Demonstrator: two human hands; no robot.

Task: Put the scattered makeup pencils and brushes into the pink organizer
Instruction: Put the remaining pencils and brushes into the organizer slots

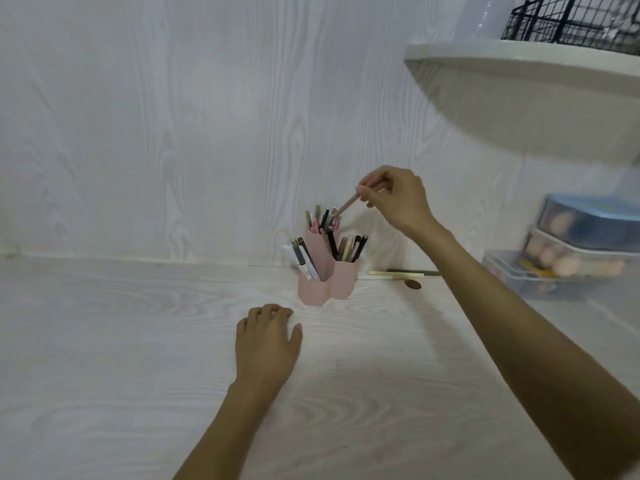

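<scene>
The pink organizer (327,271) stands on the white wood-grain tabletop (121,341) near the back wall, just right of frame centre. It has three hexagonal compartments: a tall one at the rear, a low one at its 8 o'clock and a mid-height one at its 4 o'clock. All three hold upright or leaning makeup pencils and brushes; individual items cannot be told apart reliably.

The right hand (398,199) is raised at 1 o'clock from the organizer, above the rear compartment. Thumb and forefinger pinch the upper end of a pink pencil (348,204), which slants down toward 7 o'clock, with its lower tip among the tops of the items in the rear compartment. Whether the tip is inside the compartment cannot be told.

The left hand (266,341) rests palm down on the tabletop at 7 o'clock from the organizer, near its front but apart from it. The fingers are lightly bent against the surface and hold nothing.

Two pencils lie flat on the tabletop at 3 o'clock from the organizer: a pale cream pencil (384,276) and, just behind it, a dark pencil (414,271) partly hidden by the right forearm. A small brown round object (413,284) lies just in front of them; its identity is unclear.

Further toward 3 o'clock stand stacked clear plastic boxes (571,258) holding rounded peach-coloured items. A white shelf (519,64) at upper right carries a black wire basket (571,19).
</scene>
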